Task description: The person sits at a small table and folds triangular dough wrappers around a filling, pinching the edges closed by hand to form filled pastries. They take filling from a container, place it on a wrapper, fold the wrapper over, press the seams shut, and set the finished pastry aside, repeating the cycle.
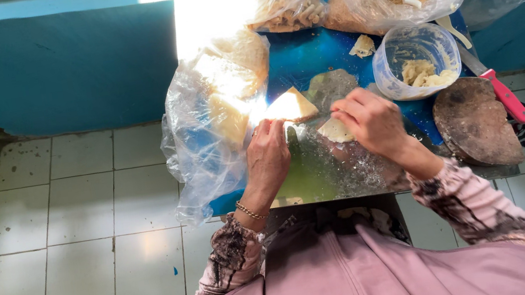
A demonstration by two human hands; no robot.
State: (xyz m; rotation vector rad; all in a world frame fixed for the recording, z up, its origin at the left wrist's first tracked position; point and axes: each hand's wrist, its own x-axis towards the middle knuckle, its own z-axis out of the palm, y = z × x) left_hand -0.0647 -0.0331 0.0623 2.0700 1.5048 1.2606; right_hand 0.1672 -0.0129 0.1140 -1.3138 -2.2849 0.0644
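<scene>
We see the right hand [370,120] pinching a pale folded pastry triangle [334,131] on the shiny work surface [323,176], while the left hand [268,153] rests beside it with fingers curled, touching the surface; whether it grips anything we cannot tell. A second triangle [291,106] lies just above, near a clear tub of filling [414,60] and a red-handled knife [503,95].

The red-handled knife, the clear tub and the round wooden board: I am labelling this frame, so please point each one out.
red-handled knife [507,97], head view, on the red handle.
clear tub [414,50], head view, on its clear inner wall.
round wooden board [476,121], head view, on its bare top.
</scene>
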